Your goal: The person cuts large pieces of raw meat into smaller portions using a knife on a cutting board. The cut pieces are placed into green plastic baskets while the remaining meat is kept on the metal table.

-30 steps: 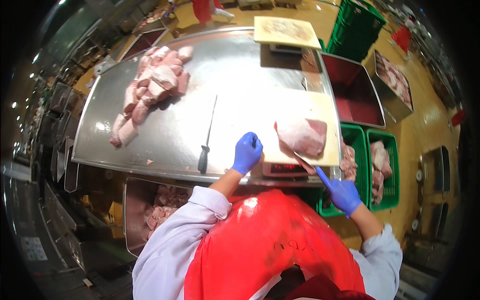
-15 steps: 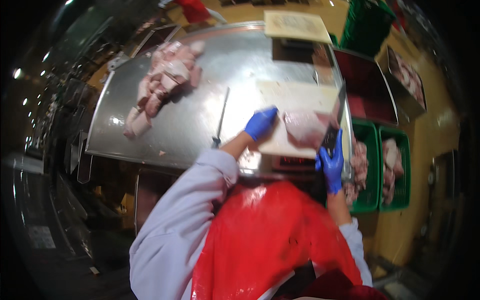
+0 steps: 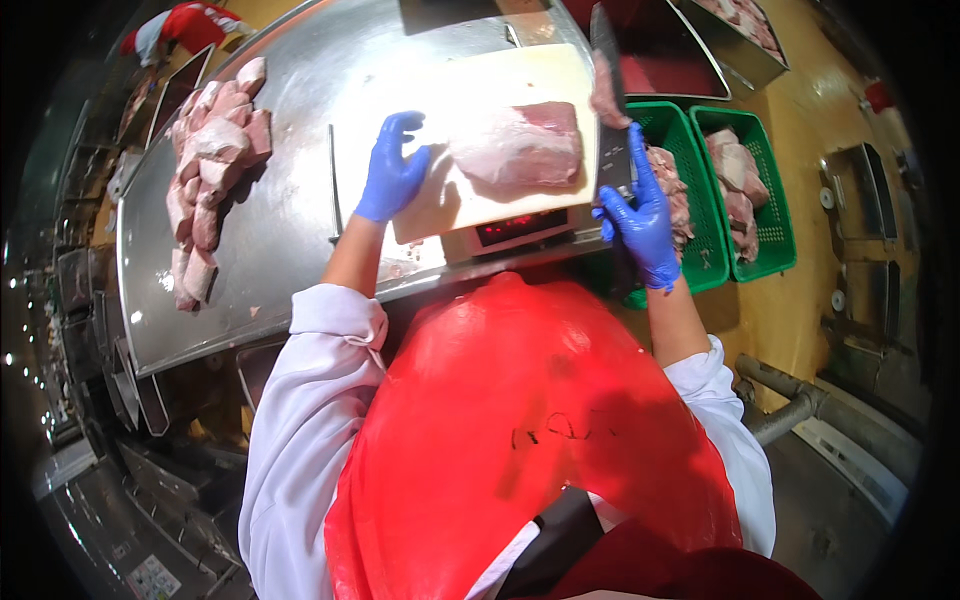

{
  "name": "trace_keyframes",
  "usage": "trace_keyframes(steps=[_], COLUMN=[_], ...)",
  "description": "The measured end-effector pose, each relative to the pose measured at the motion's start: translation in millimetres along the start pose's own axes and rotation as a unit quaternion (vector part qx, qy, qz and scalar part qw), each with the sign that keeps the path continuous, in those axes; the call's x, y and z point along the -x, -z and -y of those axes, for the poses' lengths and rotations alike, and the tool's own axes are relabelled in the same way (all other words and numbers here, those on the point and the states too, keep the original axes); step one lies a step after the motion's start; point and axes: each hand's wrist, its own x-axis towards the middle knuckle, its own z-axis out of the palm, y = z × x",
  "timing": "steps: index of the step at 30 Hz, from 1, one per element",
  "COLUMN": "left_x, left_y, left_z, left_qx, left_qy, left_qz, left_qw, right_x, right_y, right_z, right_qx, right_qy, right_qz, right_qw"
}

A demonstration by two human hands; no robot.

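A large pale-pink block of raw meat (image 3: pixel 515 148) lies on a cream cutting board (image 3: pixel 545 72). Left of it, my gloved left hand (image 3: pixel 393 170) is raised with fingers apart, touching no meat. My gloved right hand (image 3: pixel 642 218) grips the handle of a long knife (image 3: pixel 612 150) beyond the board's right edge, its blade pointing away from me. Against the blade hangs a small strip of meat (image 3: pixel 604 98). A scale with a lit red display (image 3: pixel 522 227) sits at the board's near edge.
Several meat chunks (image 3: pixel 220 140) are heaped on the left of the steel table (image 3: pixel 290 230). Two green baskets (image 3: pixel 745 190) holding meat stand at the right. A thin dark rod (image 3: pixel 334 180) lies left of my left hand. Another person (image 3: pixel 185 30) bends at the far left.
My left hand has opened from a closed shape beside the meat and drawn away. The knife has moved off the meat's right end, carrying a strip along. The whole view has shifted.
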Motion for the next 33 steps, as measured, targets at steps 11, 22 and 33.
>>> trace_keyframes(steps=[11, 22, 33], left_x=[-52, -102, -63], left_y=[-76, -109, 2], left_z=[-113, -106, -39], left_qx=[-0.282, -0.351, -0.205], left_qy=[-0.171, 0.124, 0.071], left_qz=[0.244, 0.221, -0.058], left_qw=[0.912, 0.901, 0.974], right_x=[45, 55, 110], right_y=[216, 152, 177], right_z=[-110, -115, -90], right_qx=[0.755, 0.491, 0.558], right_qy=[-0.063, -0.063, -0.210], right_qz=[-0.136, -0.163, -0.043], right_qw=[0.639, 0.854, 0.802])
